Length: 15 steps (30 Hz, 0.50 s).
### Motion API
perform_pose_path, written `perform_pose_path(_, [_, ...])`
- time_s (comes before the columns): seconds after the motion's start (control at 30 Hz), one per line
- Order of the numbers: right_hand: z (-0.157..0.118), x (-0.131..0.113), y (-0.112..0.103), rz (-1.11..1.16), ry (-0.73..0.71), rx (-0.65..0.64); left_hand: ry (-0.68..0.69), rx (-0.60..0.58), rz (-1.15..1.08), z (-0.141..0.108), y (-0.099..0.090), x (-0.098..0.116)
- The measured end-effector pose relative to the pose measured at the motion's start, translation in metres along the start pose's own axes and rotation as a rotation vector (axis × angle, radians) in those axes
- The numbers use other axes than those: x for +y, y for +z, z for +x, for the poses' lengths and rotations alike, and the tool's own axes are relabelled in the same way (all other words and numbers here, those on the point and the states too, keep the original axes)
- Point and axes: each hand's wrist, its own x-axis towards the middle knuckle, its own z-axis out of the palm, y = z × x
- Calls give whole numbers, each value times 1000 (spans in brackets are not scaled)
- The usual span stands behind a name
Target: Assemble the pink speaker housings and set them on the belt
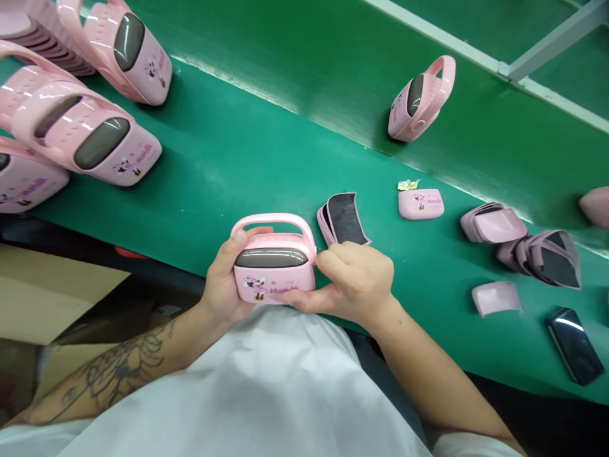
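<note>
A pink handled case (276, 274) with a dark glossy window and a cartoon mouse print is held upright in front of my shirt. My left hand (224, 276) wraps round its left side, thumb near the base of the carrying handle. On its right side, my right hand (352, 279) grips the lower corner, with the thumb across the printed front and the other fingers curled. Just beyond my right hand lies a small stack of curved pink panels (345, 219) with dark inner faces. Both hands' far fingers are partly hidden by the case.
Several similar pink cases (118, 146) stand at the left beside stacked pink panels (42, 38). Another case (413, 105) stands at the back. To the right are a printed panel (421, 204), more curved panels (542, 254), a single panel (497, 298) and a black glossy object (575, 346) on the green table (228, 165).
</note>
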Motion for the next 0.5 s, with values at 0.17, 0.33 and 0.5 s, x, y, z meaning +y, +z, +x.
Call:
perform_pose_path(0.17, [-1, -1, -1, 22, 20, 22, -56, -10, -4, -5, 4, 3])
perform_pose_path(0.33, [-5, -1, -1, 74, 41, 38, -138, 23, -18, -9, 7, 3])
perform_pose_path(0.5, [-6, 2, -5, 114, 8, 43, -175, 108, -30, -12, 15, 3])
